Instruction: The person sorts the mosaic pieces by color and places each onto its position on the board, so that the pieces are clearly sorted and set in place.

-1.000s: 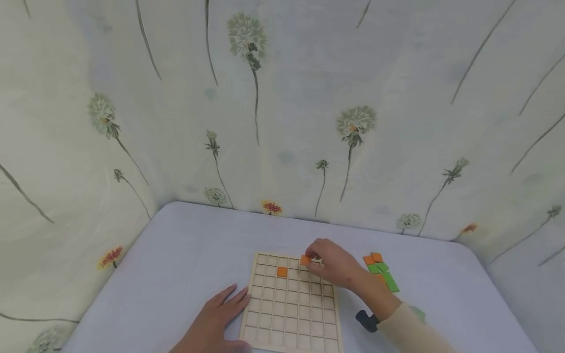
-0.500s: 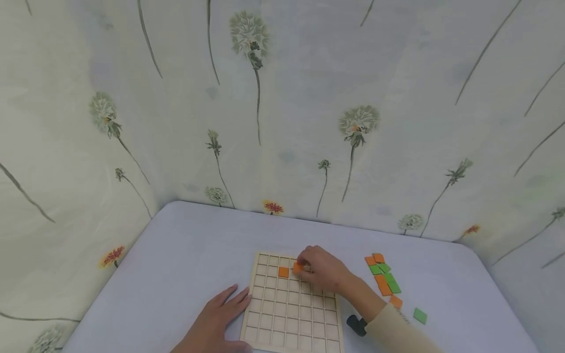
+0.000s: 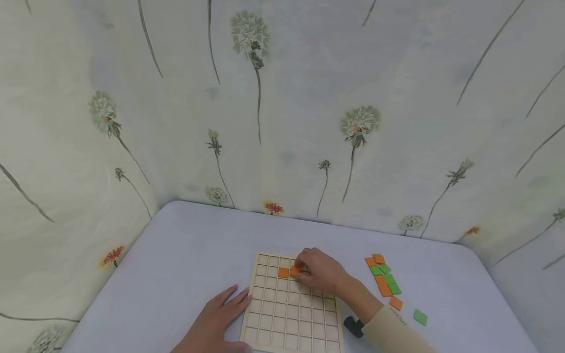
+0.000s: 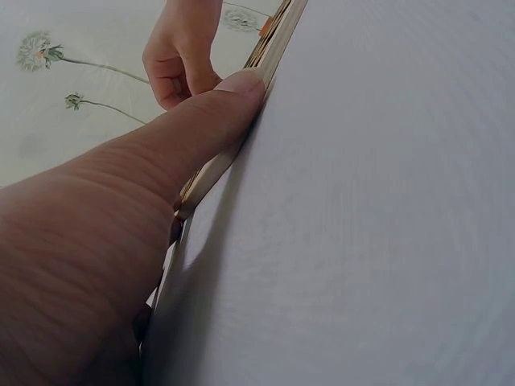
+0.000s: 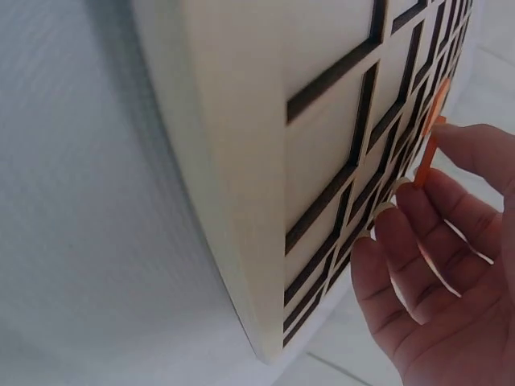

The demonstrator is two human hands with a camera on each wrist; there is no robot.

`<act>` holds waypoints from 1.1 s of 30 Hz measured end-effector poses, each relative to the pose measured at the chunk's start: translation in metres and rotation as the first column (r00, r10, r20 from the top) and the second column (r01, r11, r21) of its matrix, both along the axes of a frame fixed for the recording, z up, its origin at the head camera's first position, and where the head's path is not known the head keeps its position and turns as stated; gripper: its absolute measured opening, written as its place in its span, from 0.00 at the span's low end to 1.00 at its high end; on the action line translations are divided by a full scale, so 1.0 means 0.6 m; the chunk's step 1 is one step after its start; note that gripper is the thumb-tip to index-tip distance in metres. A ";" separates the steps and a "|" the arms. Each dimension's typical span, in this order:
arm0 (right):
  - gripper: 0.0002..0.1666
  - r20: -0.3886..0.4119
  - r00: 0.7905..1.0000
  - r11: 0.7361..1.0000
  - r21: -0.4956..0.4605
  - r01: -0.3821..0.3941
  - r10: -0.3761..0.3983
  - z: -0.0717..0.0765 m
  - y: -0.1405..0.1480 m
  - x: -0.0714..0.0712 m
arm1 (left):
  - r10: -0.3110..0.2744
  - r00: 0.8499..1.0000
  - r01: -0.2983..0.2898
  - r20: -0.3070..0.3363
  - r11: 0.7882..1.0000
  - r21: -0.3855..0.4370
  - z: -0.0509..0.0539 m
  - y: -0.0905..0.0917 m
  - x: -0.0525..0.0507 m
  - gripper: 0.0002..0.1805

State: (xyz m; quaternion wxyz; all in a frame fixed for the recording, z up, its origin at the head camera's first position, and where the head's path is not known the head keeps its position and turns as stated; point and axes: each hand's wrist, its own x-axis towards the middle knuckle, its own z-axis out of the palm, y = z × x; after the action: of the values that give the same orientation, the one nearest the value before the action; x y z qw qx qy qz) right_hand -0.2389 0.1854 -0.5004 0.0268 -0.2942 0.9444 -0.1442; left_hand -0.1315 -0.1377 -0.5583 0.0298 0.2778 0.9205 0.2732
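A pale wooden grid board [image 3: 273, 310] lies on the table, with one orange square tile [image 3: 284, 272] set in a cell of its second row from the far edge. Just right of that tile, my right hand [image 3: 321, 270] pinches another orange tile [image 5: 429, 153] between thumb and fingers. The right wrist view shows this held tile tilted on edge at the board's surface. My left hand [image 3: 216, 321] rests along the board's left side, fingers spread and straight. In the left wrist view its thumb [image 4: 217, 108] touches the board's edge.
Several loose orange and green tiles [image 3: 383, 284] lie right of the board. A lone green tile [image 3: 420, 317] sits nearer the front. A dark object [image 3: 353, 327], partly under the right sleeve, stands beside the board. Behind the white table [image 3: 198, 240] hangs a flower-patterned cloth [image 3: 287, 122].
My right hand has carried the orange tile leftward and slightly nearer, from the far edge to beside the placed tile. My left hand has stayed at the board's side.
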 end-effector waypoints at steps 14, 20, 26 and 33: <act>0.09 -0.058 0.998 0.999 0.040 -0.021 0.024 -0.008 0.000 0.002 | 0.007 0.999 -0.006 0.034 1.000 -0.007 0.004 0.001 0.000 0.60; 0.09 -0.036 0.999 1.000 0.015 -0.015 0.015 -0.008 0.003 0.003 | 0.011 0.998 -0.010 0.054 1.000 -0.012 0.006 0.004 0.001 0.60; 0.10 -0.051 0.998 0.999 0.035 -0.018 0.020 -0.010 0.006 0.007 | 0.025 0.996 -0.022 0.086 0.999 -0.036 0.009 0.007 0.002 0.60; 0.12 -0.079 0.996 0.997 0.069 -0.032 0.037 -0.008 0.007 0.012 | 0.020 0.999 -0.018 0.047 0.999 -0.030 0.009 0.006 0.002 0.59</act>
State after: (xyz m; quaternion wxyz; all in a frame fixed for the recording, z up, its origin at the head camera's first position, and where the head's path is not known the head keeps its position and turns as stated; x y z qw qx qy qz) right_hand -0.2315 0.1896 -0.5053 0.0015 -0.3148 0.9439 -0.0997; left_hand -0.1302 -0.1344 -0.5529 0.0530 0.2620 0.9261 0.2661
